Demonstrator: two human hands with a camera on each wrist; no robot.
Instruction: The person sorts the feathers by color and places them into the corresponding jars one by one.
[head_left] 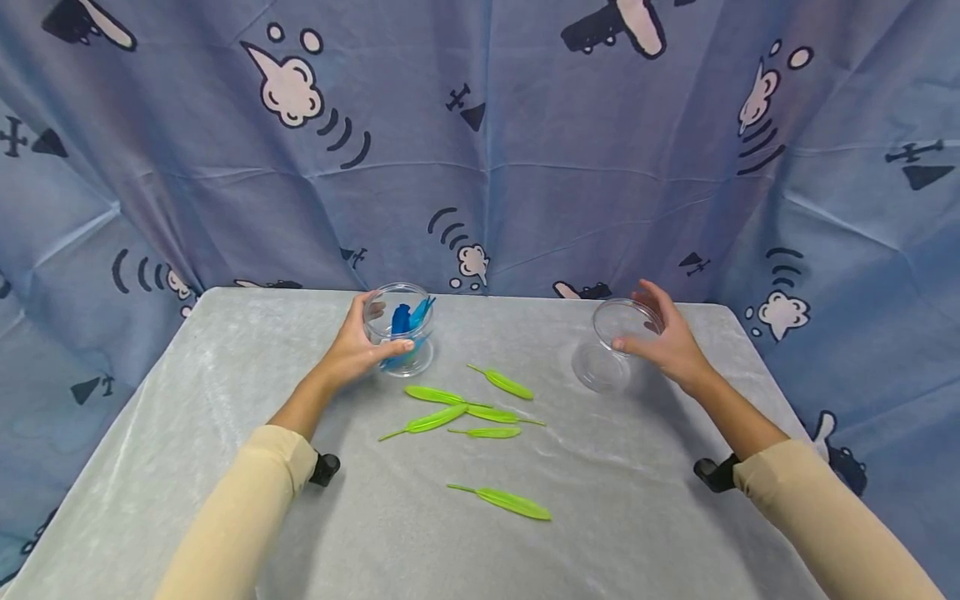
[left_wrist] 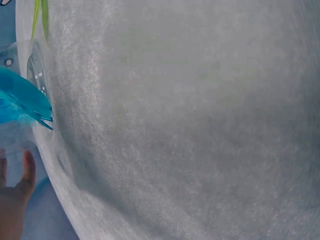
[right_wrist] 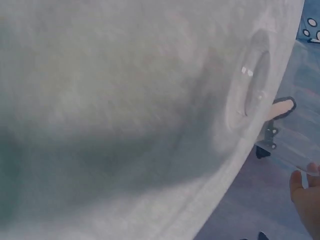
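Note:
My left hand (head_left: 351, 340) grips a clear jar (head_left: 424, 360), thumb and fingers spread round its rim. Blue feathers (head_left: 401, 320) fill part of that jar; one bright blue feather (left_wrist: 24, 95) shows through its wall in the left wrist view. A second clear jar (head_left: 600, 368) stands to the right, with no feather visible inside. My right hand (head_left: 672, 350) curls round its upper part. In the right wrist view, only the fingertips of this hand (right_wrist: 306, 200) show beside the jar (right_wrist: 245, 92). Several green feathers (head_left: 435, 419) lie between the jars.
One more green feather (head_left: 512, 504) lies closer to the front of the grey-covered table (head_left: 615, 517). Both jars are near the table's far edge. Behind it hangs a blue patterned curtain (head_left: 405, 208).

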